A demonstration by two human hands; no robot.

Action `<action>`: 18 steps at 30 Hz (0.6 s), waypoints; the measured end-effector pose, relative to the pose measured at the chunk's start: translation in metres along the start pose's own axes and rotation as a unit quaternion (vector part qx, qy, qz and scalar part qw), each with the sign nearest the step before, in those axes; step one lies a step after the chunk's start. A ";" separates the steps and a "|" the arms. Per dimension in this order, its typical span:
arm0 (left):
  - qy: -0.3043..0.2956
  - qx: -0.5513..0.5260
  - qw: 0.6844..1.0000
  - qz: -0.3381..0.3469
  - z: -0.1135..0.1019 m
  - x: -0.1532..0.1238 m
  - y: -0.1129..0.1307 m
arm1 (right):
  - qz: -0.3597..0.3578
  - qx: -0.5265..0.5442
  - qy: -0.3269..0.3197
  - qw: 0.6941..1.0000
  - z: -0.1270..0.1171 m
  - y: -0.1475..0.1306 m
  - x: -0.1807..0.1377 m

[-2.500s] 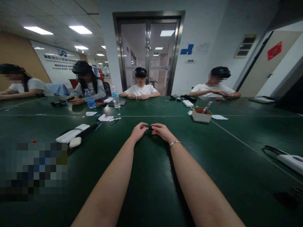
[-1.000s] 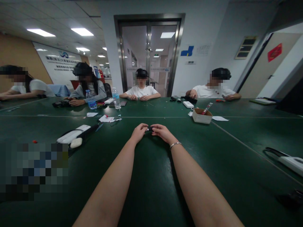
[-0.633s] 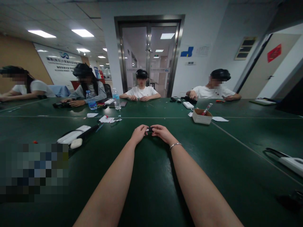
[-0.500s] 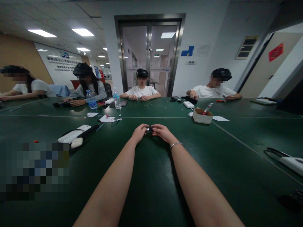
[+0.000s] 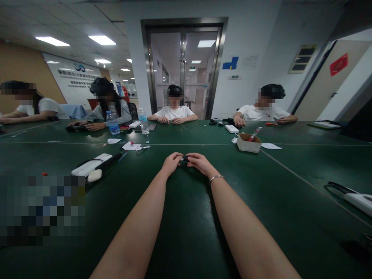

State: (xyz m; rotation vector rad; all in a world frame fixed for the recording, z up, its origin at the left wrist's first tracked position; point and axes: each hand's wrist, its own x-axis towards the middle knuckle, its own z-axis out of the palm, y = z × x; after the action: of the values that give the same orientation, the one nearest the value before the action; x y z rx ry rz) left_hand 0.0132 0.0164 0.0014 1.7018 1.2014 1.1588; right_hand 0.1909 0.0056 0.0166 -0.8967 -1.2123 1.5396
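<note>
Both my arms stretch forward over the dark green table (image 5: 186,217). Between my fingertips is a small dark object with a shiny silver part (image 5: 183,158); it is too small and too far covered to name. My left hand (image 5: 172,162) pinches its left end, where the silver shows. The right end sits in the fingers of my right hand (image 5: 200,162), which hide much of it. A silver bracelet (image 5: 216,178) circles my right wrist.
Left lie a white power strip (image 5: 91,164) and a white oval piece (image 5: 94,176). Ahead stand water bottles (image 5: 143,122), scraps of paper (image 5: 130,146) and a small open box (image 5: 248,144) with a tool. Several people sit across the table. Another white device (image 5: 360,202) lies right.
My hands stay almost still around the small object, which looks slightly shifted between the fingers. Across the table at right, a person's hand has moved down and a little right.
</note>
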 end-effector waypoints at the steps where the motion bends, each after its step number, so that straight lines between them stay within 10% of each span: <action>1: -0.002 0.000 1.000 0.003 0.000 0.000 0.000 | 0.001 -0.002 0.001 1.000 0.000 0.000 0.000; 18: -0.014 -0.023 1.000 0.011 0.001 0.001 -0.004 | -0.006 0.004 -0.001 1.000 0.000 0.000 -0.001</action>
State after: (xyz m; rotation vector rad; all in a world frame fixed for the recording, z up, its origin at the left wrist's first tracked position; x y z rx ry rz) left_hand 0.0136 0.0186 -0.0023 1.6946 1.1339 1.1637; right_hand 0.1910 0.0044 0.0168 -0.8819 -1.2098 1.5354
